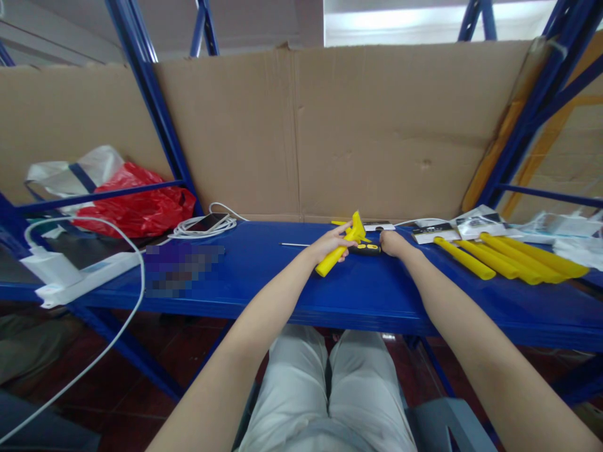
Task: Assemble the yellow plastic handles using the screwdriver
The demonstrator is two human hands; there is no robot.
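My left hand is closed around a yellow plastic tool with a round tube handle and a wider, angled head at its far end. Behind that hand lies a screwdriver, its black and yellow handle pointing right and its thin shaft out to the left. My right hand is at the end of the screwdriver handle with its fingers curled; whatever they hold is hidden. Just behind the hands is a white card or packet, partly covered.
Several yellow tubes lie side by side at the right, by white-and-black packets. A coiled white cable, a red plastic bag and a power strip are at the left. Cardboard walls the back of the blue table.
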